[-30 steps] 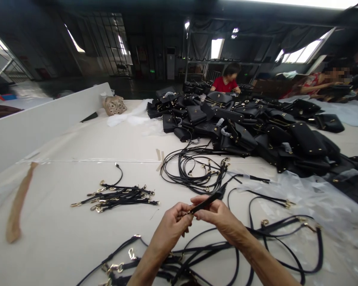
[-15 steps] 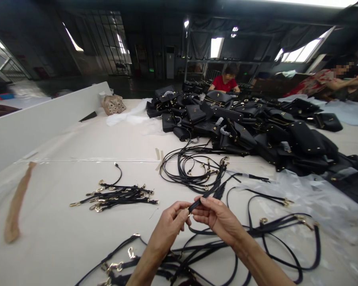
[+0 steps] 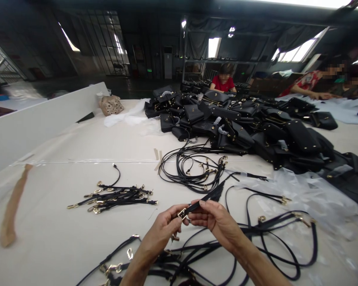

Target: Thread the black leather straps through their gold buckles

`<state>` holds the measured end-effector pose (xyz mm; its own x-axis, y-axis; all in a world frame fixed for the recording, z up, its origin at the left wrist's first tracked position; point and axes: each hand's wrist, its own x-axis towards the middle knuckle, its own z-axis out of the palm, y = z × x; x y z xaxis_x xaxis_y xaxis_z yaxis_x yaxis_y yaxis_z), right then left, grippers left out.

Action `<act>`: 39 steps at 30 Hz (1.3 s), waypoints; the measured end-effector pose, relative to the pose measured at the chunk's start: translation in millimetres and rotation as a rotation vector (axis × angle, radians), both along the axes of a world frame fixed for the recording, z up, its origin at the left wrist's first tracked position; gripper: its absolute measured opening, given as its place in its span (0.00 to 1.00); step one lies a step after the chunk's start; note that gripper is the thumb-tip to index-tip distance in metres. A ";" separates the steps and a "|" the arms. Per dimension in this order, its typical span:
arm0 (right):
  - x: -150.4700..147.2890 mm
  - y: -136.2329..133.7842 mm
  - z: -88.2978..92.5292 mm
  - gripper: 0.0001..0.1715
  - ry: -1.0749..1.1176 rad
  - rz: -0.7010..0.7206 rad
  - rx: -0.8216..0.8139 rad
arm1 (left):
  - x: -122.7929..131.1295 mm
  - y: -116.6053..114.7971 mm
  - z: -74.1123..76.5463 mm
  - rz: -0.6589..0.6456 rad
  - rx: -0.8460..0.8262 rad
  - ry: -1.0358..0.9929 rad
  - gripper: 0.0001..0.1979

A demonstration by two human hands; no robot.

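Note:
A black strap (image 3: pixel 193 207) with a gold buckle (image 3: pixel 183 214) stretches between my two hands above the table. My left hand (image 3: pixel 164 227) pinches the strap at its buckle end. The fingers of my right hand (image 3: pixel 216 220) are closed on the strap just right of the buckle, thumb on top. Beyond my right hand, a fringed black piece (image 3: pixel 216 192) sticks out up and to the right. Under my wrists lie long black straps (image 3: pixel 203 244) with gold clasps, partly hidden by my forearms.
Short black straps (image 3: pixel 122 196) with gold hardware lie in a pile at left. Coiled straps (image 3: pixel 179 174) are ahead, before a heap of black handbags (image 3: pixel 235 123). Clear plastic (image 3: pixel 304 194) is at right. A person in red (image 3: pixel 223 82) sits beyond; another person's sleeve (image 3: pixel 306 81) is far right.
The gold buckle has come into view at my left fingertips, and my left hand has shifted slightly left and down. The person at far right has lowered their arms.

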<state>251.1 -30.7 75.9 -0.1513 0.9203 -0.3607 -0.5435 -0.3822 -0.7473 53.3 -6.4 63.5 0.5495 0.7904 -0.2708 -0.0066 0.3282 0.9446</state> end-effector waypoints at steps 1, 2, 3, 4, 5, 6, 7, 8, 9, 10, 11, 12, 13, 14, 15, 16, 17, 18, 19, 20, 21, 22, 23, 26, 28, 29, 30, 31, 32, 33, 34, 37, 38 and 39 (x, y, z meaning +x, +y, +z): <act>-0.2 -0.7 -0.4 0.15 0.023 0.004 -0.008 | 0.8 -0.2 0.3 0.011 -0.003 0.010 0.22; -0.3 -1.2 -0.9 0.15 0.047 0.010 -0.020 | 2.0 -0.4 0.6 0.024 0.000 0.020 0.20; -0.4 -1.7 -1.4 0.14 0.066 0.013 -0.032 | 3.7 -0.6 0.9 0.038 0.007 0.030 0.19; -0.5 -2.1 -1.6 0.14 0.079 0.013 -0.044 | 5.6 -0.8 1.2 0.052 0.014 0.042 0.18; -0.5 -2.5 -1.5 0.14 0.083 0.012 -0.054 | 7.7 -1.0 1.5 0.064 0.018 0.053 0.17; -0.6 -2.9 -1.1 0.14 0.078 0.009 -0.061 | 9.8 -1.2 2.0 0.074 0.016 0.065 0.17; -0.6 -3.2 -0.4 0.14 0.066 0.005 -0.063 | 12.0 -1.5 2.7 0.086 0.013 0.076 0.18; -0.7 -3.5 0.7 0.14 0.049 0.002 -0.057 | 14.0 -1.8 3.7 0.100 0.010 0.088 0.18; -0.8 -3.8 1.8 0.15 0.027 0.002 -0.048 | 15.9 -2.2 4.7 0.117 0.009 0.099 0.18; -1.0 -4.1 3.0 0.16 -0.001 0.003 -0.036 | 17.6 -2.5 5.8 0.134 0.011 0.110 0.18; -1.2 -4.5 3.8 0.17 -0.034 0.000 -0.024 | 19.1 -2.9 6.9 0.151 0.019 0.118 0.18; -1.4 -4.8 4.3 0.18 -0.073 -0.006 -0.011 | 20.4 -3.4 7.7 0.166 0.033 0.121 0.18; -1.6 -5.2 4.3 0.19 -0.116 -0.013 0.003 | 21.4 -3.8 8.2 0.175 0.051 0.121 0.18; -1.8 -5.7 3.7 0.20 -0.160 -0.020 0.018 | 22.3 -4.3 8.6 0.183 0.070 0.118 0.19; -1.8 -6.1 2.7 0.21 -0.203 -0.026 0.036 | 22.9 -4.8 8.7 0.188 0.088 0.117 0.19; -1.9 -6.6 1.6 0.21 -0.244 -0.031 0.055 | 23.3 -5.2 8.7 0.193 0.101 0.120 0.20; -1.9 -7.1 0.7 0.22 -0.285 -0.033 0.073 | 23.5 -5.5 8.8 0.198 0.111 0.128 0.20; -1.9 -7.5 0.2 0.22 -0.331 -0.033 0.090 | 23.6 -5.6 8.9 0.202 0.120 0.137 0.20; -2.0 -7.8 0.5 0.22 -0.383 -0.031 0.103 | 23.6 -5.7 9.2 0.206 0.129 0.143 0.21; -2.1 -7.9 1.5 0.23 -0.436 -0.028 0.115 | 23.5 -5.7 9.7 0.207 0.137 0.149 0.21; -2.3 -7.9 3.3 0.23 -0.487 -0.020 0.126 | 23.4 -5.7 10.3 0.206 0.145 0.155 0.21; -2.4 -7.6 5.6 0.24 -0.532 -0.010 0.136 | 23.2 -5.6 11.1 0.204 0.151 0.162 0.21; -2.5 -7.2 8.0 0.25 -0.567 0.001 0.145 | 23.0 -5.4 12.0 0.200 0.155 0.171 0.21; -2.3 -5.6 12.8 0.26 -0.658 0.040 0.178 | 22.5 -5.2 14.4 0.192 0.157 0.201 0.21; -2.9 -5.5 12.2 0.25 -0.749 0.059 0.218 | 22.4 -5.4 15.2 0.186 0.155 0.215 0.22; -3.8 -6.1 11.0 0.24 -0.803 0.062 0.253 | 22.5 -5.5 15.3 0.185 0.155 0.220 0.22; -5.3 -7.2 9.7 0.23 -0.864 0.059 0.303 | 22.6 -5.7 15.1 0.184 0.156 0.223 0.22; -7.3 -8.8 8.7 0.20 -0.927 0.052 0.376 | 22.9 -5.9 14.6 0.185 0.158 0.223 0.22; -9.6 -10.8 8.3 0.17 -0.991 0.055 0.469 | 23.1 -6.0 14.0 0.190 0.163 0.223 0.22; -11.8 -13.0 8.8 0.15 -1.058 0.062 0.577 | 23.2 -6.2 13.2 0.197 0.171 0.223 0.22; -13.4 -14.9 10.4 0.15 -1.123 0.078 0.683 | 23.2 -6.3 12.3 0.206 0.180 0.222 0.22; -10.8 -16.3 20.5 0.19 -1.185 0.196 0.846 | 21.7 -6.1 9.0 0.224 0.182 0.197 0.23; -7.0 -14.4 24.2 0.18 -1.131 0.251 0.813 | 20.9 -5.7 7.9 0.215 0.160 0.164 0.24; -2.5 -11.6 27.1 0.17 -1.039 0.287 0.738 | 20.1 -5.3 6.9 0.196 0.130 0.117 0.25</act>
